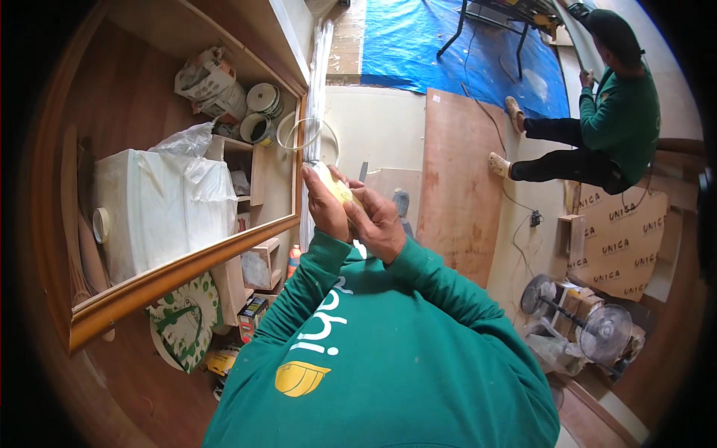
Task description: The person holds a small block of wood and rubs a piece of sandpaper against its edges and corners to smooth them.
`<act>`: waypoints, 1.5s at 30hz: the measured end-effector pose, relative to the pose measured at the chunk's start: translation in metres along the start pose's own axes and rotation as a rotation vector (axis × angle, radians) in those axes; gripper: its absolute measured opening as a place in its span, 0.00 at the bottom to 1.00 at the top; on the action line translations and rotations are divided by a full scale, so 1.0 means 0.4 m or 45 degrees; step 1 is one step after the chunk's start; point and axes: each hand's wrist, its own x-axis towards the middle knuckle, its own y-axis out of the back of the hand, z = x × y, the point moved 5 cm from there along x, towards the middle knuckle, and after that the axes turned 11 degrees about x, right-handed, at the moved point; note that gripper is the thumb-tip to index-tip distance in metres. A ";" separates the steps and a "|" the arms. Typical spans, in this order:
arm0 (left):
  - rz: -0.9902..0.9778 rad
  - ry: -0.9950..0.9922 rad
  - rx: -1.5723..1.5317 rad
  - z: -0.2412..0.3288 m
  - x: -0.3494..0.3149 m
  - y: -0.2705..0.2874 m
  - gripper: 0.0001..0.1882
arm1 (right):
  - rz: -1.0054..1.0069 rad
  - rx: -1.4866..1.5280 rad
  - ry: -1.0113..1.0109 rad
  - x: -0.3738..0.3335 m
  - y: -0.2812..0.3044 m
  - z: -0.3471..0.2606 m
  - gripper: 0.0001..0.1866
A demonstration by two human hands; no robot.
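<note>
Both hands raised together at chest height: left hand (325,203) and right hand (377,224) pinching 1 pale yellow roll (337,188) between the fingers, a clear strip loop (308,134) curling up from it. Just left, a wooden cabinet (187,257) holding a white plastic-wrapped box (160,209), tape rolls (261,112) and a crumpled bag (208,81). Farther off, a plywood sheet (459,187) on the floor, 2 fans (575,317), a seated person (609,119), a blue tarp (455,45).
</note>
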 end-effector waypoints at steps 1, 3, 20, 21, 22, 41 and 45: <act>-0.033 -0.020 -0.053 0.000 0.005 -0.003 0.30 | 0.004 0.001 0.001 0.004 -0.002 0.004 0.08; -0.068 -0.038 -0.104 0.003 0.004 -0.013 0.30 | 0.067 -0.018 -0.001 0.018 0.004 0.008 0.10; -0.242 -0.033 -0.201 0.011 0.009 -0.015 0.38 | -0.425 -0.295 -0.242 0.012 0.053 -0.081 0.11; -0.181 -0.119 -0.130 0.023 0.008 -0.013 0.39 | -0.158 -0.713 0.004 0.031 0.080 -0.119 0.11; -0.189 -0.119 -0.131 0.035 0.004 -0.018 0.39 | 0.131 -1.128 0.257 0.039 0.107 -0.161 0.12; 0.034 -0.283 -0.215 0.054 0.035 -0.007 0.31 | -0.001 0.001 -0.139 -0.003 0.027 -0.038 0.18; -0.040 -0.169 -0.261 0.045 0.032 -0.022 0.31 | -0.046 -0.085 -0.029 0.000 0.024 -0.043 0.15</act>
